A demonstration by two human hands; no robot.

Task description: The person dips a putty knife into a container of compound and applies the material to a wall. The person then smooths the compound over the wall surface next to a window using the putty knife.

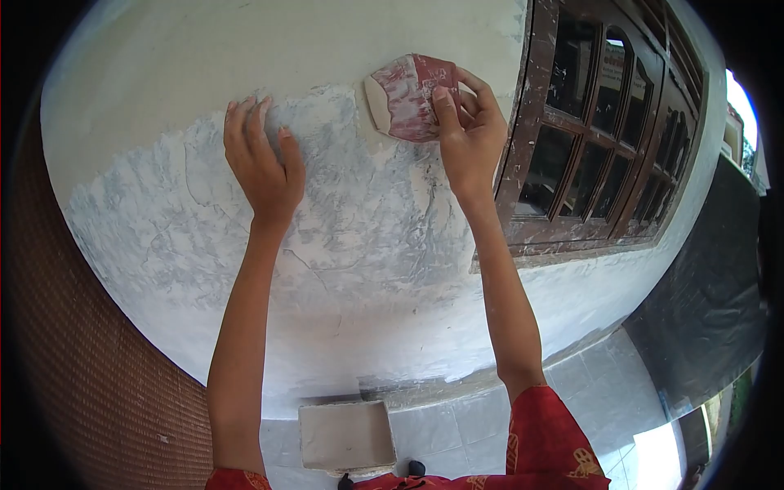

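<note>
My right hand (469, 139) grips a flat, dark red putty scraper (412, 98), thumb on its near face. Pale paste smears the scraper, and a thick cream-coloured band runs along its left edge. It is up against the wall (327, 204), or very close to it; the contact is hidden. My left hand (265, 159) is open to the left of the scraper, its fingers spread at the wall surface and holding nothing. Around both hands the wall has rough white and grey patches, with a smoother cream area above.
A brown wooden window (584, 122) with glass panes lies right of my right hand. On the grey tiled floor (441, 429) stands a rectangular tray (347, 437) of pale material near my feet. A woven brown panel (106, 376) borders the left, and dark sheeting (702, 302) the right.
</note>
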